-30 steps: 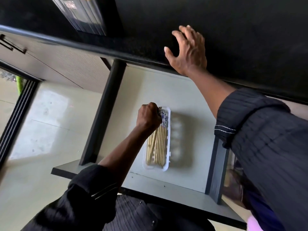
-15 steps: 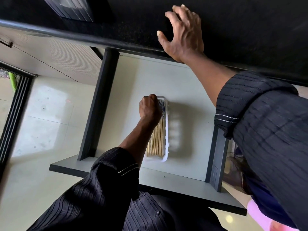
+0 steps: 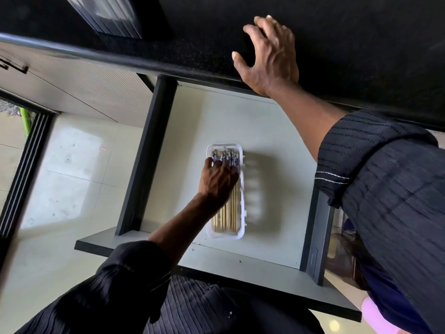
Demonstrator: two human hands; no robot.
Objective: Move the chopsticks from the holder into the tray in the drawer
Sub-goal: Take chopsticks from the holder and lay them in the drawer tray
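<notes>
A white plastic tray [image 3: 226, 235] lies lengthwise in the open drawer [image 3: 265, 131]. Several wooden chopsticks [image 3: 232, 213] with blue-patterned tops lie side by side in it. My left hand [image 3: 220, 180] rests on top of the chopsticks near their patterned ends, fingers spread out flat over them and holding nothing. My right hand [image 3: 269, 56] lies flat on the black countertop [image 3: 349, 44] above the drawer, fingers spread. A dark ribbed holder [image 3: 108, 15] stands on the counter at the upper left, partly cut off by the frame.
The drawer has dark side walls [image 3: 147, 155] and a grey front panel [image 3: 240, 273] close to my body. Pale floor tiles [image 3: 60, 177] and a dark door frame [image 3: 21, 169] lie to the left. Cabinet fronts [image 3: 84, 88] run under the counter.
My left hand was a closed fist over the tray; now its fingers have opened and lie flat on the chopsticks. My right hand stays on the counter.
</notes>
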